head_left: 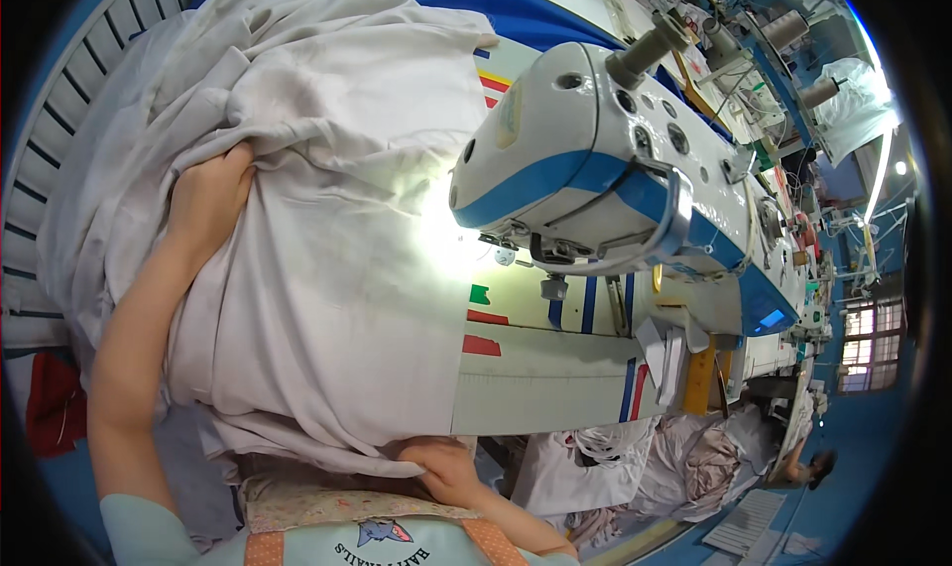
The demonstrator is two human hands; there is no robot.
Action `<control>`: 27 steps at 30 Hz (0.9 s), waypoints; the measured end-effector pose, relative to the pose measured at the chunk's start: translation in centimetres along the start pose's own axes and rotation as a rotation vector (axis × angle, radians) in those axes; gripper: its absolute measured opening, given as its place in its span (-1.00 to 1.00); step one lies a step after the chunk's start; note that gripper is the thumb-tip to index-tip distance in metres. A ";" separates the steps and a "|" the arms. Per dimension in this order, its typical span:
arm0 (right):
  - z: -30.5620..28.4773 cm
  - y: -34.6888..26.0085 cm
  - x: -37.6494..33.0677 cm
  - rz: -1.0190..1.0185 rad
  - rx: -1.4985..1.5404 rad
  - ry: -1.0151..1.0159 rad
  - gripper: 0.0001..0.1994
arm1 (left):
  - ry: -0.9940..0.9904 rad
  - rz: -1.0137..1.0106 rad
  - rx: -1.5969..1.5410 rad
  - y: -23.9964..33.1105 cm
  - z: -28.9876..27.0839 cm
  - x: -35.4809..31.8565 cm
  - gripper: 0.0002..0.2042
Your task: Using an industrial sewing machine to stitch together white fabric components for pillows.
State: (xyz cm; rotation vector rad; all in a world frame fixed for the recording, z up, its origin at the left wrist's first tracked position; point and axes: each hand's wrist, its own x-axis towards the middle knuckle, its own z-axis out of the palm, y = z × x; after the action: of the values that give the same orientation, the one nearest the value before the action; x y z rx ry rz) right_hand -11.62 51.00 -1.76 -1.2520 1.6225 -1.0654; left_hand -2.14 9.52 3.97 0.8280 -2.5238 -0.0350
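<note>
A large white cloth (327,268) lies over the sewing table, bunched in folds at the left and smoother toward the machine. My left hand (210,197) is closed on a gathered fold of it, its fingertips tucked under the fabric. Down at the table's near edge, my right hand (443,470) pinches the cloth's near edge. The white and blue sewing machine (585,159) stands right of the cloth, and its lamp throws a bright glow on the fabric by the needle area. Glare hides the needle and whatever lies under it.
Coloured tape strips (483,345) mark the pale table (555,377). Scraps of white paper (666,353) rest beside the machine. Thread cones (783,30) stand at the upper right. Piled fabric (684,462) lies below right, with another person (798,467) farther off. A slatted rack (30,189) borders the left.
</note>
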 end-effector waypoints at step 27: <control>-6.3 -5.8 7.8 -0.304 -0.144 0.056 -0.64 | 0.000 -0.031 0.144 -3.8 6.9 11.3 -0.85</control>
State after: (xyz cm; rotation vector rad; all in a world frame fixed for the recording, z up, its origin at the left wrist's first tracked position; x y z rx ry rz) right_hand -17.18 43.42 4.92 -1.6167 1.6071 -1.1917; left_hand -11.07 -0.75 2.12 0.9233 -2.5360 0.1383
